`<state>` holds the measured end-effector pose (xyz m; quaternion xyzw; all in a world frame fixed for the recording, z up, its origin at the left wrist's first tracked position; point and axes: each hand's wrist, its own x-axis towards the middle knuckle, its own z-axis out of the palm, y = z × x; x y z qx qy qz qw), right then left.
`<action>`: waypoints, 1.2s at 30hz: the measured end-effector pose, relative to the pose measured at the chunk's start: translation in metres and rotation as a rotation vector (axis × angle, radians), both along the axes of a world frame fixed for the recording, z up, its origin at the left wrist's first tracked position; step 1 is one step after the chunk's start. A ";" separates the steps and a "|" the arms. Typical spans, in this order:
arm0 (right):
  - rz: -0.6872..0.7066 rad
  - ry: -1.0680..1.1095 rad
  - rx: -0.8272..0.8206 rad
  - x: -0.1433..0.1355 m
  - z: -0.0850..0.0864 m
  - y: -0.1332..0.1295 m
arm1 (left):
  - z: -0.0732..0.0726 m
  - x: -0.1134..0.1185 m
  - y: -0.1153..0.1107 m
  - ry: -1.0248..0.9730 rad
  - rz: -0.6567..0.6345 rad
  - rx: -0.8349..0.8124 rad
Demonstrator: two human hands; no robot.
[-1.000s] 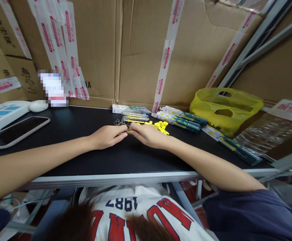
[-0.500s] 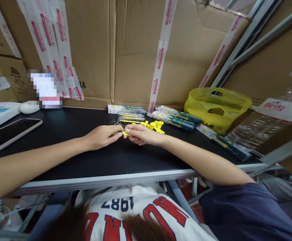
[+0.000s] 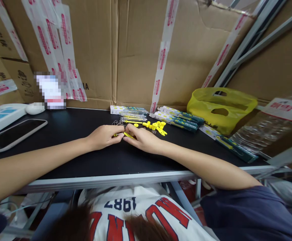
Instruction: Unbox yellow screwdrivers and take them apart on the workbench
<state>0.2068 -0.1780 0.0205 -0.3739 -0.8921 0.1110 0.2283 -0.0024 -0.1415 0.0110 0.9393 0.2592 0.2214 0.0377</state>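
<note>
Over the middle of the black tabletop [image 3: 85, 165], my two hands meet almost fingertip to fingertip. My left hand [image 3: 103, 137] is closed in a pinch on a thin piece with yellow and metallic parts, mostly covered by the fingers. A slim yellow plastic part [image 3: 129, 135] is pinched in my right hand [image 3: 147, 140], its end pointing at the left fingertips. Whether the two pieces are joined cannot be told. Just behind the hands lie bent metal wires [image 3: 116, 123], a yellow ring [image 3: 136, 125], several small yellow plastic parts [image 3: 158, 126] and thin clear-and-yellow rods [image 3: 133, 118].
Slim printed packages [image 3: 173, 121] lie behind and right of the hands, with another package [image 3: 230, 144] nearer the right edge. A yellow bag [image 3: 201, 102] and a large clear bottle [image 3: 256, 129] stand right. A phone [image 3: 16, 134] and white power strip [image 3: 4, 118] lie left. Cardboard [image 3: 136, 57] rises behind.
My right hand has turned and its fingers have opened out slightly around the yellow part, showing more of it. The left hand keeps its pinch. The whole view has shifted slightly.
</note>
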 end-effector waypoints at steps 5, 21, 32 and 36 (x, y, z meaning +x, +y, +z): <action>-0.016 -0.038 0.062 0.001 -0.003 0.004 | -0.001 0.000 0.002 0.012 0.012 0.027; -0.029 -0.104 0.022 0.000 0.005 -0.001 | 0.000 0.000 0.001 -0.018 0.001 0.059; 0.013 -0.169 0.063 0.003 0.003 0.003 | -0.001 -0.002 0.003 0.036 0.023 0.013; 0.036 -0.190 0.059 0.005 0.005 0.005 | -0.001 -0.003 0.005 0.064 -0.014 0.013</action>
